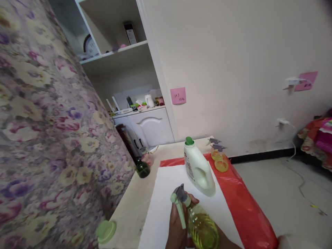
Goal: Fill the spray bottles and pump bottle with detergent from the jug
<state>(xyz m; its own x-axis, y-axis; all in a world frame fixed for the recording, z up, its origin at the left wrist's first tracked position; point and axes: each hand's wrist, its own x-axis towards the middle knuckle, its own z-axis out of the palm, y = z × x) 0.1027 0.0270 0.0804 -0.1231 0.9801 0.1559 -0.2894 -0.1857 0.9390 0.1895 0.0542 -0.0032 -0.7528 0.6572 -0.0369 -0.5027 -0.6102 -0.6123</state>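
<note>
A clear spray bottle [203, 230] with yellow-green liquid is tilted close to me, with its grey and pale green spray head [178, 200] on top. My left hand [176, 223] is closed around the neck, just below the trigger. Behind the bottle, my right hand [223, 238] supports its body; most of its fingers are hidden. Just beyond stands a pale green detergent jug [201, 173] with a darker green spout, uncapped, on white paper [160, 193]. A round light green cap [105, 231] lies at the table's near left corner.
Two spray bottles with yellow liquid [221, 162] stand at the back right on red plastic sheeting [238, 193]. At the left edge are a dark green bottle [142, 168] and a pink one [147, 157]. A floral curtain [52, 138] borders the table [127, 211]; a wall rises behind.
</note>
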